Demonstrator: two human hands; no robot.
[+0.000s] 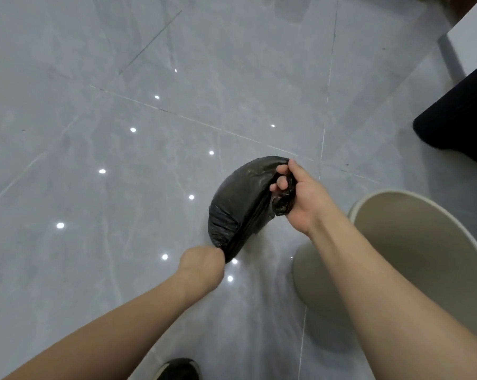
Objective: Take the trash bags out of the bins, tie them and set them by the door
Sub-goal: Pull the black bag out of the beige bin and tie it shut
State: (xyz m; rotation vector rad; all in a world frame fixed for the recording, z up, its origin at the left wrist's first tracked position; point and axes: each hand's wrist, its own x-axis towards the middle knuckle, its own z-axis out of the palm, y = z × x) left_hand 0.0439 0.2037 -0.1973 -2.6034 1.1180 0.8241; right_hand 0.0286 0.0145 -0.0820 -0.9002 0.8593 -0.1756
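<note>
A black trash bag (243, 204) hangs stretched between my two hands above the grey tiled floor. My left hand (201, 266) is fisted around one bunched end at the lower left. My right hand (295, 196) grips the other gathered end at the upper right, fingers curled into the plastic. The bag's body bulges out to the left between them. A beige bin (413, 242) stands at the right, under my right forearm, with no bag showing inside it.
A dark rounded object (462, 119) sits at the right edge beside a white furniture piece (470, 37). My black shoe (178, 370) shows at the bottom. Glossy grey floor tiles (122, 133) reflect ceiling lights to the left and ahead.
</note>
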